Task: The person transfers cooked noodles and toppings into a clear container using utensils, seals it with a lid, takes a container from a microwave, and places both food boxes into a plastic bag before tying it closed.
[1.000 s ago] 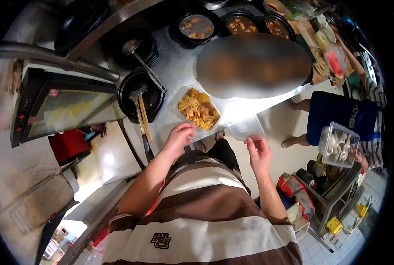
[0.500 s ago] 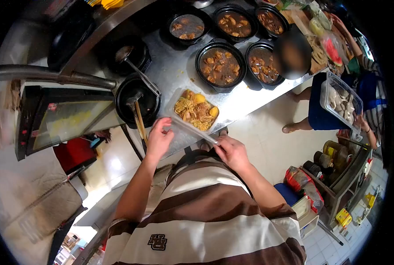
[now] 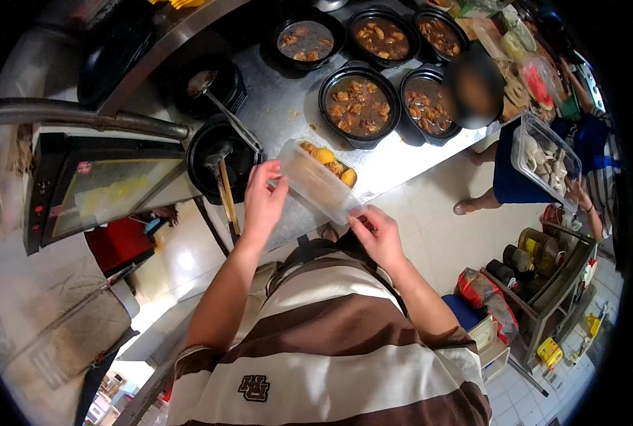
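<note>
A translucent plastic lid (image 3: 318, 183) is tilted over the near part of a food container (image 3: 343, 172), whose noodles and yellow pieces show along the far side. My right hand (image 3: 377, 231) pinches the lid's near right corner. At the lid's left end is my left hand (image 3: 265, 195), with its thumb and fingers closed on the edge. Just left of that hand stands a black pot (image 3: 220, 157) with a ladle and wooden chopsticks in it.
Several black pots of brown stew, one of them here (image 3: 360, 104), stand on the metal counter (image 3: 288, 121). Another person (image 3: 588, 206) at the right holds a clear box of pale food (image 3: 546, 160). A bottle shelf (image 3: 558, 277) stands at the lower right.
The lid has come from the container's right side to over the food, and has tilted flatter. My right hand moved left with it. The other person's box has shifted slightly.
</note>
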### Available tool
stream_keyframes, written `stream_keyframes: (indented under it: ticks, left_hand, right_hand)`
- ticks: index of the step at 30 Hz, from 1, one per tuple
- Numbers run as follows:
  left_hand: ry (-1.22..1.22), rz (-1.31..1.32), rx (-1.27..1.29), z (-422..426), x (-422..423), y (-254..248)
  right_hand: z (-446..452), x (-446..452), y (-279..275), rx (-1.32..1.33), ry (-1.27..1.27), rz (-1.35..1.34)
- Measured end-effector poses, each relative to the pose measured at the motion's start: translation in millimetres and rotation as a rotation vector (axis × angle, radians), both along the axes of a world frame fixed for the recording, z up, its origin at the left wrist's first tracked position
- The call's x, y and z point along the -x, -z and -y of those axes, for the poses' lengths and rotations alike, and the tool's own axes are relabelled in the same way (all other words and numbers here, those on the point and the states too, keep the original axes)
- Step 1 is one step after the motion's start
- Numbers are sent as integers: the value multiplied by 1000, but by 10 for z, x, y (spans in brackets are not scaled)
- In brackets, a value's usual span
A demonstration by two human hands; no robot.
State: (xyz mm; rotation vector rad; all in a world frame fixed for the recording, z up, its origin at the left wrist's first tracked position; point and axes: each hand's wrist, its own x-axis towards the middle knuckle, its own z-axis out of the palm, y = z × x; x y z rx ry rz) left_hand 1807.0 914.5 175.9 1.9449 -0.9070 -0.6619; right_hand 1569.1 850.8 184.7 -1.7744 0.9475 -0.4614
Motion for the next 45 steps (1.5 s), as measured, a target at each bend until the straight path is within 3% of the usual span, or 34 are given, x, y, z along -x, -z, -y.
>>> stream_keyframes:
  ticks: [9,13,16,20,27,33,35,39,45]
  left_hand:
    - [26,10,166,88,-28,-177]
    - [14,94,49,-76,-99,-125]
    - [-8,94,-8,-97,-122,78]
    - [-29,112,-14,88,-134,223]
    - [-31,234,-74,306,-104,373]
    - [11,403,-151,368,-75,360]
    - [-23,338,-167,353,-76,399]
    - [-59,260,-203,342,-104,497]
    - [-79,104,-260,292,-113,509]
  right_hand:
    - [72,2,-86,278,63,71]
    - [-24,-7,-77,4,-24,21]
    - [-90,-70,37,-226,52,-23]
    - [8,-162,176,-200,162,46]
    - [146,-187,230,-184,181,-83]
    - [190,-194,413,-310,283,-97]
    - [190,-164,668,-401,297,-50]
    - [289,-206,639,-637,336,50]
    - [366,-157,597,-741,305,-5]
